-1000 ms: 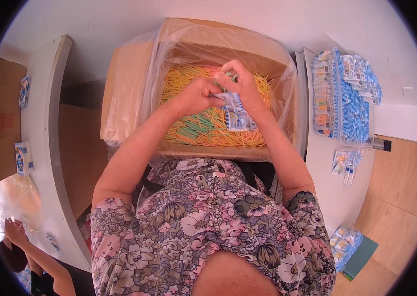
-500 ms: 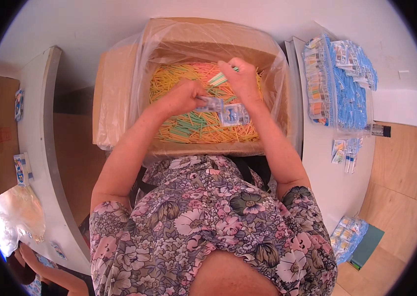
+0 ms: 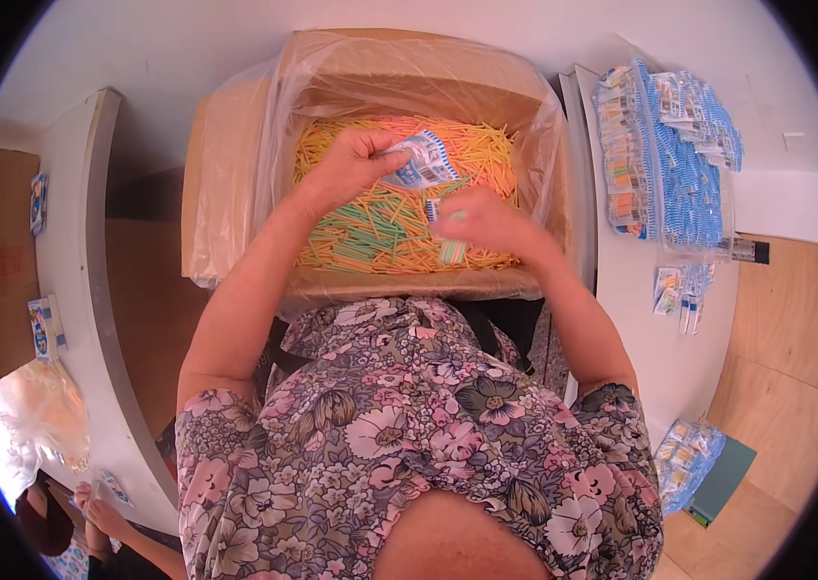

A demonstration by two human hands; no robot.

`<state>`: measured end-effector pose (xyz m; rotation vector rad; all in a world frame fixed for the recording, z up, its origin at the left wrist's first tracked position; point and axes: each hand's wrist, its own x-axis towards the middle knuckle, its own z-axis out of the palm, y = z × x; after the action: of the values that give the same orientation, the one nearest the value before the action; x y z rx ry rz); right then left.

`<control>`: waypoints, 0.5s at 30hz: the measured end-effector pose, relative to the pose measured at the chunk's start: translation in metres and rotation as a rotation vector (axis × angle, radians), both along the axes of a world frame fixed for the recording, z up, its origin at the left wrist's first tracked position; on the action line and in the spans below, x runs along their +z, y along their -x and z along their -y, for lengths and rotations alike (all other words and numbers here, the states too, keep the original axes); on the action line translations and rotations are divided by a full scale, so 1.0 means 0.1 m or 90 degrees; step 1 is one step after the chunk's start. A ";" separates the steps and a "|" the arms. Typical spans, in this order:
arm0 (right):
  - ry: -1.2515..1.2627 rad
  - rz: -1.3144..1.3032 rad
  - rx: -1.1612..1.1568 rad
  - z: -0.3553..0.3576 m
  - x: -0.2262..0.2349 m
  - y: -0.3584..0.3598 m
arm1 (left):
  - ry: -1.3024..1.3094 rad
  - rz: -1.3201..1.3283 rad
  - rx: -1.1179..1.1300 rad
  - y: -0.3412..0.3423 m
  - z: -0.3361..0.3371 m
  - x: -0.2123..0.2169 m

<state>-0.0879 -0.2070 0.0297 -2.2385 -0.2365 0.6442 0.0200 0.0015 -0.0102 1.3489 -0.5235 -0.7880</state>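
In front of me stands a cardboard box (image 3: pixel 407 282) lined with clear plastic, holding a heap of thin sticks (image 3: pixel 356 237) in yellow, orange, pink and green. Over the heap, my left hand (image 3: pixel 346 172) pinches a small blue-and-white printed packet (image 3: pixel 425 160) by its left side. My right hand (image 3: pixel 488 224), slightly blurred, is closed lower and to the right; a short bundle of pale green and pinkish sticks (image 3: pixel 452 249) pokes out below its fingers. Another blue-edged packet (image 3: pixel 432 209) lies on the heap, mostly hidden behind that hand.
On the right-hand table, a clear tub (image 3: pixel 694 208) is full of blue-and-white packets, with several loose packets (image 3: pixel 668 290) nearby. A bag of packets (image 3: pixel 685 464) sits lower right. At left, another table (image 3: pixel 90 290) carries small packets; another person's hands (image 3: pixel 100 507) work at lower left.
My left hand has moved up and now holds a packet raised and tilted. My right hand has come down toward me with the sticks. The other person's hands have come together.
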 end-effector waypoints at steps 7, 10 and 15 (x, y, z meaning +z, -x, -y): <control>-0.450 -0.061 -0.412 0.05 0.70 -0.26 | 0.013 0.013 0.059 0.03 0.00 0.17; -0.417 -0.031 -0.400 -0.02 0.73 -0.39 | 0.025 0.039 0.055 0.05 0.02 0.19; -0.155 0.121 -0.325 0.00 0.63 -0.52 | 0.060 0.022 0.014 0.06 0.05 0.19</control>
<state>-0.0355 -0.2073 0.0929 -2.0080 0.1563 0.1201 0.0137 -0.0031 0.0090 1.2818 -0.5655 -0.7148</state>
